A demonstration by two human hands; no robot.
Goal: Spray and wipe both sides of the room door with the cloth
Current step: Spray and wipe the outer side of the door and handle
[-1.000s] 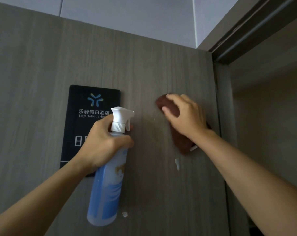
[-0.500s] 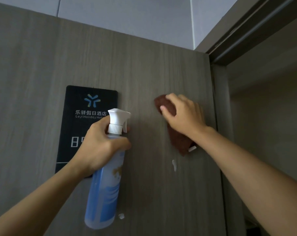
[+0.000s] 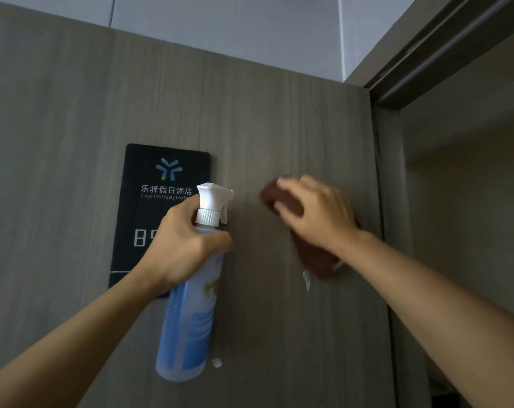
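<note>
Fingers [image 3: 291, 198] of the right hand [image 3: 317, 216] are spreading flat over the cloth [image 3: 314, 257], pressing it against the door [image 3: 249, 119]; most of the cloth is lying under the palm, with one rounded end showing just past the fingertips and the other end trailing out below the wrist. Its long axis is running slantwise, from up beside the fingertips down toward the door's free edge, and the blur on it suggests the hand is rubbing. The left hand [image 3: 182, 245] is wrapping closed around the neck of the bottle [image 3: 188, 319], thumb side toward the camera; I cannot tell whether a finger is resting on the trigger. The bottle is hanging almost upright, its base well below the left fingers, its nozzle [image 3: 217, 192] sitting just above them and pointing toward the cloth hand. A sign [image 3: 158, 187] is showing behind those fingers, partly covered by them. White foam [image 3: 306, 279] is clinging just below the cloth's lower end, and a second dab [image 3: 216, 362] is sitting lower, beside the bottle's base. Judging from this, the task is looking early: this face is sprayed and only partly wiped, the drips are waiting, the lower door is out of view, and the other side is apparently still to do.
</note>
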